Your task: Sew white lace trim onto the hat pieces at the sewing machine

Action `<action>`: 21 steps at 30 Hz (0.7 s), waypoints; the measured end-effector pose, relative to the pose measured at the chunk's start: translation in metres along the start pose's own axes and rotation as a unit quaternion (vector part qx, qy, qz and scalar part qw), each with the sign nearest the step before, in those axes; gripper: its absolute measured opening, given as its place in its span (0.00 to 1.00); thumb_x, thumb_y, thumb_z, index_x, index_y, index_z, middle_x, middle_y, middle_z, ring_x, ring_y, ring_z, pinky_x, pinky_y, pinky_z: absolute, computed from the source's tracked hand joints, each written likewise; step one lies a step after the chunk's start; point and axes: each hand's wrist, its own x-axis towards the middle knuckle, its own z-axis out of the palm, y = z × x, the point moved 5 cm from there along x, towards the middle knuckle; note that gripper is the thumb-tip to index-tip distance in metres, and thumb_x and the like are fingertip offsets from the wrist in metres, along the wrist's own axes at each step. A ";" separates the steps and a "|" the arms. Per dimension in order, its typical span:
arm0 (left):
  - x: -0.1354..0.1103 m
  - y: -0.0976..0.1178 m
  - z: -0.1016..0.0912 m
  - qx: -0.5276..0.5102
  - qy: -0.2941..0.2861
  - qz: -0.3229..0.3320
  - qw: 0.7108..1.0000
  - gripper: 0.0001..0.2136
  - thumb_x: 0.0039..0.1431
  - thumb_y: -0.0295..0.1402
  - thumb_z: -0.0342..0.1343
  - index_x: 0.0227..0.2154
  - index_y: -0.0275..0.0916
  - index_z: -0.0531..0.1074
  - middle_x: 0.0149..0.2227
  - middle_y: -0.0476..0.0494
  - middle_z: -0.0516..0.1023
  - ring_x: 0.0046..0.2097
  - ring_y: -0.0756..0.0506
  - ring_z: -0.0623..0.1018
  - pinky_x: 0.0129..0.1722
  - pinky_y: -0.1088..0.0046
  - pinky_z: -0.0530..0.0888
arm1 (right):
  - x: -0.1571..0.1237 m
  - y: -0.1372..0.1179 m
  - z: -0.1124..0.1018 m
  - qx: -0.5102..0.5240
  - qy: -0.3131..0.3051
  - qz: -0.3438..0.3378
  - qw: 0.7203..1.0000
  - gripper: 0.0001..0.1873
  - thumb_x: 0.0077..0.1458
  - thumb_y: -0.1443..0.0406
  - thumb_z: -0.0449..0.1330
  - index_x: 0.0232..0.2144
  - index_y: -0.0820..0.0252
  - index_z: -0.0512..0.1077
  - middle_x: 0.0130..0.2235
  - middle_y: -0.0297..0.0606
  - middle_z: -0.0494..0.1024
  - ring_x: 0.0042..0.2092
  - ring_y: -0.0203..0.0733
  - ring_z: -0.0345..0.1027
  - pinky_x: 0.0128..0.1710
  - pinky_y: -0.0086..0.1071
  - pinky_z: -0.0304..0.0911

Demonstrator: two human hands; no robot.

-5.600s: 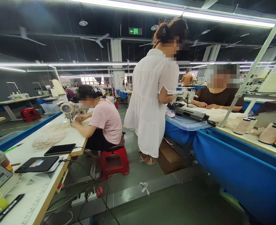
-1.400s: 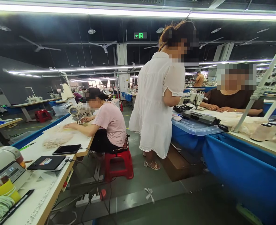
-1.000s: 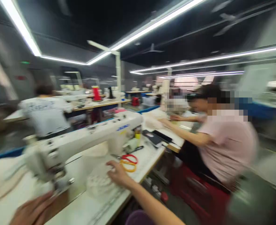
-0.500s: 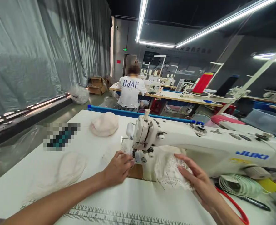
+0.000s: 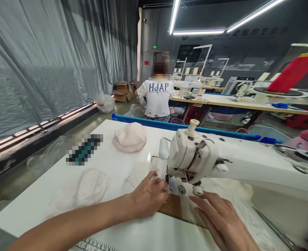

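Observation:
My left hand (image 5: pixel 152 193) is closed beside the needle area of a white sewing machine (image 5: pixel 187 153), its fingertips pinching sheer, pale lace fabric (image 5: pixel 158 167) at the presser foot. My right hand (image 5: pixel 219 216) lies low to the right of the needle, fingers stretched out and nothing visibly gripped. White lace cloth (image 5: pixel 241 202) is bunched behind and right of it, partly hidden by the hand and the machine arm. A brown plate (image 5: pixel 172 205) shows in the table between both hands.
A cream fabric cup (image 5: pixel 130 137) sits at the back of the white table (image 5: pixel 52 184); another pale fabric piece (image 5: pixel 92 186) lies nearer, left. A printed ruler scale (image 5: pixel 91 244) runs along the front. Scissors-like metal blades (image 5: pixel 274 228) lie at right. A co-worker (image 5: pixel 159 94) sits ahead.
My right hand has come off the white lace cloth and moved in toward the needle, its fingers flatter. The left hand stays at the presser foot. The camera view has shifted.

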 end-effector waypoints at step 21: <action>0.001 -0.010 0.005 -0.088 0.064 -0.037 0.993 0.06 0.64 0.30 0.47 0.34 0.37 0.69 0.40 0.47 0.74 0.43 0.48 0.72 0.47 0.65 0.61 | 0.010 -0.028 0.034 0.128 -0.050 -0.055 0.989 0.15 0.62 0.69 0.48 0.49 0.55 0.68 0.48 0.45 0.74 0.43 0.46 0.71 0.38 0.38 0.65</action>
